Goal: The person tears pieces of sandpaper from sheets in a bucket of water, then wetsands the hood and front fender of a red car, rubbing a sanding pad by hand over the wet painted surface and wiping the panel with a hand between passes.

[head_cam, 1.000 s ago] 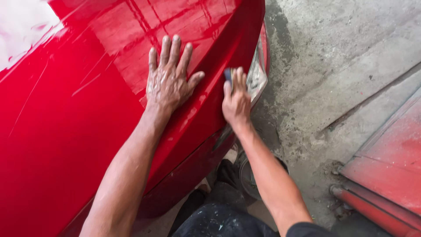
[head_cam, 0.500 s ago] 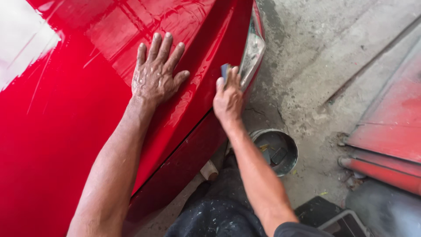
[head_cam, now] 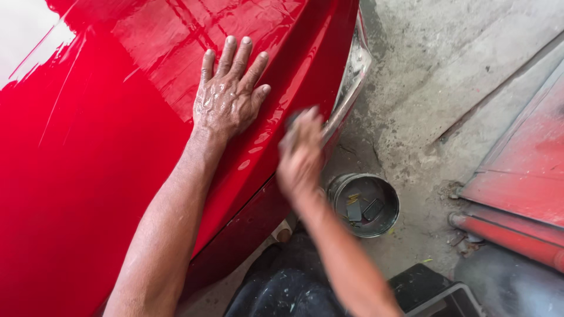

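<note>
A glossy red car panel [head_cam: 88, 176] fills the left of the head view, its paint wet and mirror-bright, with a white glare patch at the upper left corner. The person's left hand [head_cam: 229, 97] lies flat on it, fingers spread and wet, holding nothing and bracing against the curve of the bodywork. Just to the right, the right hand [head_cam: 301, 151] is blurred with motion at the panel's edge, its grip closed around a small dark sanding block [head_cam: 292, 120] pressed to the paint beside the dusty light housing [head_cam: 352, 76]; the blur hides exactly how the fingers sit. Below and right of that hand, a round metal bucket [head_cam: 364, 205] stands on the stained concrete floor [head_cam: 446, 88], with a few dark squares of abrasive lying inside. Farther right, another red body part [head_cam: 523, 170] rests on the floor. Judging by the sheen, most of the broad surface looks already worked and wet, while the rubbing is now concentrated on the narrow strip next to the light; whether that edge is nearly finished cannot be told.
</note>
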